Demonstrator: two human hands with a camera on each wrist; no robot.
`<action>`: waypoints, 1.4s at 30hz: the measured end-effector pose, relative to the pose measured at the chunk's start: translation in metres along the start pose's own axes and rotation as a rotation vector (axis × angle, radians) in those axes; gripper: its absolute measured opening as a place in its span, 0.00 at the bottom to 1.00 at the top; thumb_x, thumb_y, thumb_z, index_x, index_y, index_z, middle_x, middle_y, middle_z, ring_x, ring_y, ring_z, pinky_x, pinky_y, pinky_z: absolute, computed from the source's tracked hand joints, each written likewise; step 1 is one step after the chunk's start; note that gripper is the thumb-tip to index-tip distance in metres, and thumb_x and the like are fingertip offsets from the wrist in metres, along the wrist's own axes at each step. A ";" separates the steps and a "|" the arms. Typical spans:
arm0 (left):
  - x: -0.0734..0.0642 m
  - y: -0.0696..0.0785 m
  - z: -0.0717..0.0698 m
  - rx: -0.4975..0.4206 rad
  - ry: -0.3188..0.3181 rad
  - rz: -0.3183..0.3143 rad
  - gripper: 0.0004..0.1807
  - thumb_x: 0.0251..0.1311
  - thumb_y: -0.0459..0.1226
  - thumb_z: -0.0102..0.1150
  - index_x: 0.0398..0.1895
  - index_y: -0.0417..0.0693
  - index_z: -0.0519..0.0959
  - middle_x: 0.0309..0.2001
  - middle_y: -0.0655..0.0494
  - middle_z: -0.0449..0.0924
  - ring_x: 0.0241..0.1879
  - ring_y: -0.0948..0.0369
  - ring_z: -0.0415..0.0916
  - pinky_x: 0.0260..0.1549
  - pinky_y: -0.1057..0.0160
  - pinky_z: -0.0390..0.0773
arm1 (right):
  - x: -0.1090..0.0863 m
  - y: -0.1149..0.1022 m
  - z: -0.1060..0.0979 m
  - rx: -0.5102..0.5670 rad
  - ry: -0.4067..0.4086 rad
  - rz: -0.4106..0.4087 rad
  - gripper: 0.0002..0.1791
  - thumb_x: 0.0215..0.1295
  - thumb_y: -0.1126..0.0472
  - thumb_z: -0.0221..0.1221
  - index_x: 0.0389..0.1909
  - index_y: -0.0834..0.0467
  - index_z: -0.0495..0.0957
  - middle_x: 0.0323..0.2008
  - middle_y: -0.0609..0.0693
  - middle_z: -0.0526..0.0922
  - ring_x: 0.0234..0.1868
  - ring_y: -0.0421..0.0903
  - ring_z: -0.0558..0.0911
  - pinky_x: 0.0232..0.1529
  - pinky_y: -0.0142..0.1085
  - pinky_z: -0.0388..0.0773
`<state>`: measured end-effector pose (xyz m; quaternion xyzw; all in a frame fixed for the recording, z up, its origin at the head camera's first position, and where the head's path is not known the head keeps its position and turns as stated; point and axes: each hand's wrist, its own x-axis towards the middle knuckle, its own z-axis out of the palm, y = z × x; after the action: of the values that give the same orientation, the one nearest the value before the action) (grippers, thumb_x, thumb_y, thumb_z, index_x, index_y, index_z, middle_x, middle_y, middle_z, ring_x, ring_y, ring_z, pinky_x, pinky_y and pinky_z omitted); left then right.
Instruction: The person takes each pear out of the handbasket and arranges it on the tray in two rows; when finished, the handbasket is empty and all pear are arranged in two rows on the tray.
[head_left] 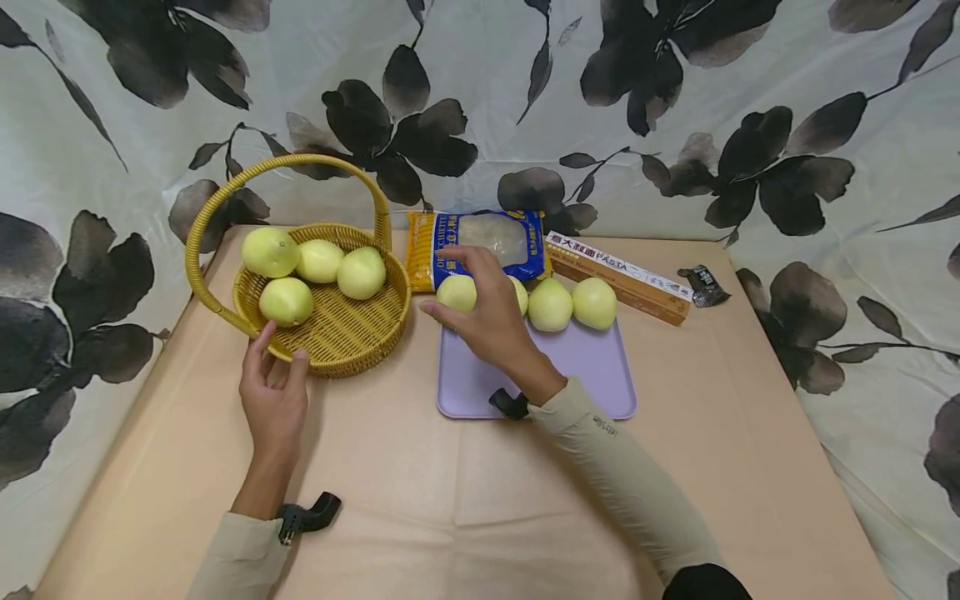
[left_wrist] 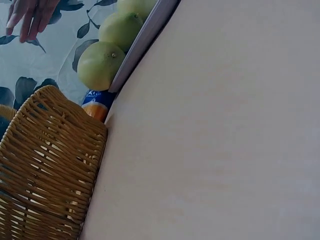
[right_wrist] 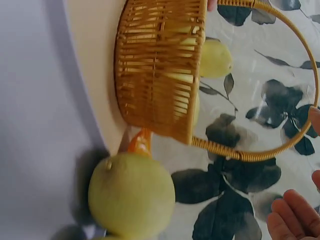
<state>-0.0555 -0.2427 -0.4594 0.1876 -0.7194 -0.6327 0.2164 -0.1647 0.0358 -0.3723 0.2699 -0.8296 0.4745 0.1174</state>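
Note:
Several round yellow-green fruits, like round pears (head_left: 286, 302), lie in the left half of a woven wicker basket (head_left: 360, 354) with a tall arched handle. My left hand (head_left: 276, 408) is at the basket's near-left rim, index finger extended toward it and thumb apart. Over a lilac tray (head_left: 600, 375) hovers my right hand (head_left: 491, 312), thumb and fingers spread with nothing between them. Along the tray's far side more pears (head_left: 551, 305) stand in a row, partly hidden by that hand. One pear (right_wrist: 132, 195) shows large in the right wrist view, apart from the fingers.
Behind the tray lies a blue and yellow pasta bag (head_left: 491, 237). A long brown pasta box (head_left: 618, 279) slants to its right, followed by a small black packet (head_left: 703, 286). A floral cloth (head_left: 517, 108) hangs behind the table (head_left: 405, 500).

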 end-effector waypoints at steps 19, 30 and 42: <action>0.010 0.002 0.002 0.030 0.019 0.030 0.32 0.76 0.42 0.63 0.80 0.59 0.68 0.82 0.59 0.59 0.82 0.48 0.59 0.78 0.41 0.66 | 0.043 -0.001 0.076 -0.042 -0.166 -0.013 0.36 0.64 0.50 0.76 0.69 0.52 0.74 0.67 0.49 0.79 0.72 0.48 0.74 0.74 0.43 0.70; 0.009 0.001 0.004 0.006 -0.010 0.040 0.34 0.77 0.43 0.61 0.82 0.62 0.64 0.82 0.58 0.58 0.81 0.45 0.60 0.77 0.43 0.68 | 0.066 0.006 0.110 -0.126 -0.275 0.060 0.37 0.65 0.51 0.76 0.72 0.49 0.72 0.73 0.48 0.74 0.75 0.47 0.70 0.76 0.40 0.68; 0.007 0.001 0.003 0.031 -0.026 0.040 0.35 0.78 0.45 0.59 0.83 0.63 0.61 0.83 0.57 0.57 0.81 0.45 0.60 0.76 0.50 0.71 | 0.081 0.012 0.133 -0.270 -0.312 0.072 0.37 0.63 0.51 0.76 0.70 0.46 0.72 0.73 0.49 0.73 0.74 0.46 0.69 0.72 0.38 0.73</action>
<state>-0.0631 -0.2442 -0.4586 0.1682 -0.7357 -0.6193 0.2168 -0.2304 -0.1002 -0.4141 0.2921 -0.9030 0.3151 0.0054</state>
